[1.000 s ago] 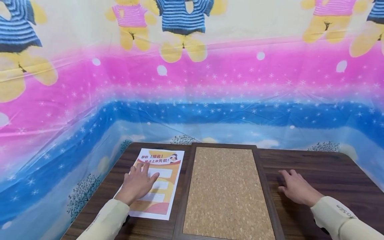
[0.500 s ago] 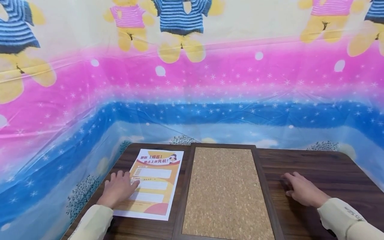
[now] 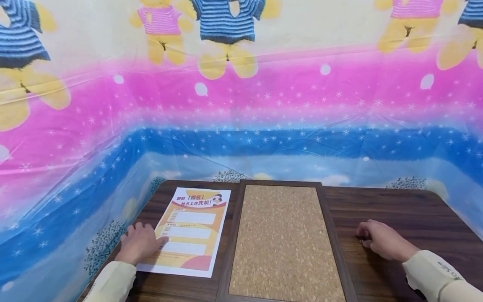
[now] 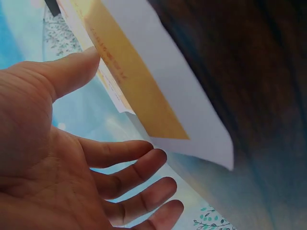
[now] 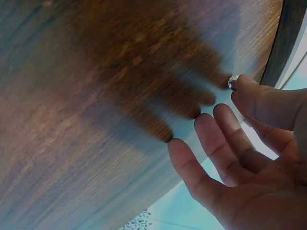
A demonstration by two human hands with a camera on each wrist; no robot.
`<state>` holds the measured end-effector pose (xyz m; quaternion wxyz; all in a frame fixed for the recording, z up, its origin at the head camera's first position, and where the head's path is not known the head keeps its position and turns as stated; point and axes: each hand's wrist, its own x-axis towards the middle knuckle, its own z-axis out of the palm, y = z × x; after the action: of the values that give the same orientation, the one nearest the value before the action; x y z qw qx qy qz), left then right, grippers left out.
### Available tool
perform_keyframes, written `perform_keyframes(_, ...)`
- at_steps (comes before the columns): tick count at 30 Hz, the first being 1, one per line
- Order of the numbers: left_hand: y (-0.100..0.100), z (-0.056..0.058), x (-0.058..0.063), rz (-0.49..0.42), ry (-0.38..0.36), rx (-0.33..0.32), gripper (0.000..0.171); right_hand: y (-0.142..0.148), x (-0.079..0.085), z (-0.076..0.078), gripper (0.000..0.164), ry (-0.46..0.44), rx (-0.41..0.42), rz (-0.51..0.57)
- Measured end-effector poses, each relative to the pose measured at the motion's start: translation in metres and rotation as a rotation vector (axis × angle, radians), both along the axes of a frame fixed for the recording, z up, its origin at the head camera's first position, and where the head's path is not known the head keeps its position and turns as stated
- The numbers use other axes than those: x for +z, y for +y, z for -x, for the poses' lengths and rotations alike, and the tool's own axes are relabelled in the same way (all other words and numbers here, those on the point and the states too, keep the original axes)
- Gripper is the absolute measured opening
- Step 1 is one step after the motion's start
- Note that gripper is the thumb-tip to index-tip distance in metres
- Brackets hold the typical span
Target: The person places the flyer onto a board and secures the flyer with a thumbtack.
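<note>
My left hand [image 3: 138, 243] lies at the left edge of a printed orange-and-white paper sheet [image 3: 188, 235]. In the left wrist view its thumb overlaps the sheet's edge, and the loosely spread fingers [image 4: 139, 165] reach beside the near corner. Over the table on the right, my right hand [image 3: 385, 239] pinches a small silver thumbtack [image 5: 233, 82] between thumb and index finger; the index tip is partly hidden. Its other fingers [image 5: 184, 160] rest near the wood. Between the hands lies a cork board [image 3: 283, 243] with a dark frame.
All of this is on a dark brown wooden table [image 3: 400, 209] with rounded far corners. A patterned curtain [image 3: 241, 105] in pink, blue and cream hangs close behind it and along the left side.
My left hand has slid left and nearer, from the middle of the sheet to its left edge. The right hand has shifted slightly right and nearer, its index finger and thumb drawing together.
</note>
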<state>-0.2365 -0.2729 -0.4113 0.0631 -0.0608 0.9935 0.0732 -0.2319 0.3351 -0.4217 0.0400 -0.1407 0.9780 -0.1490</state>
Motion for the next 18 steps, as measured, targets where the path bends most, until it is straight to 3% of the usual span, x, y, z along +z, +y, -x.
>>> perform_keyframes(6,-0.0022,0.0012,-0.0008,-0.005,-0.036,0.022,0.074,-0.0039,0.0008,-0.0006,0.017,0.0,-0.006,-0.008)
perform_keyframes(13,-0.0016,0.0037,-0.0026,-0.012,-0.056,0.037,0.088,-0.0068,0.0009,-0.0002,0.017,0.015,-0.022,-0.024)
perform_keyframes(18,0.0,0.0051,-0.0033,-0.035,-0.07,0.038,0.082,-0.0056,-0.0014,-0.0015,0.017,0.016,-0.028,-0.035)
